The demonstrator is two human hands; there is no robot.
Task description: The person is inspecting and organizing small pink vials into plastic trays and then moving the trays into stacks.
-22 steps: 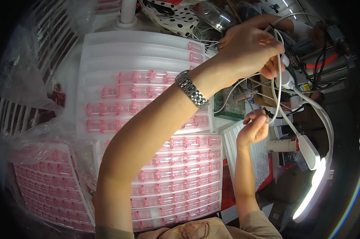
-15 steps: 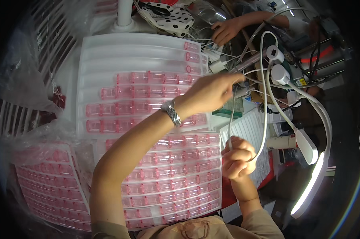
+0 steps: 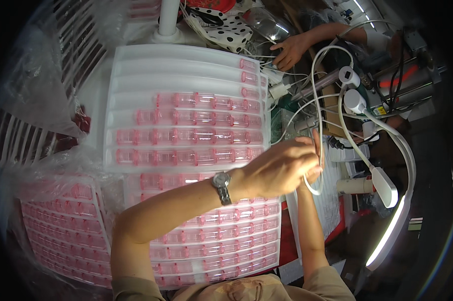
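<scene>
Noted white cable [image 3: 317, 103] right of white tray [image 3: 136, 75], pinched in left hand [image 3: 279, 169], together with mostly hidden right hand [image 3: 315, 175] (cannot tell grip), presumably to control loose slack.

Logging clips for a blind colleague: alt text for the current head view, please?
A person's left hand and partly hidden right hand meet at a looped white cable. White trays of translucent pink cylinders lie to their left; another person's hand appears farther off.
</scene>
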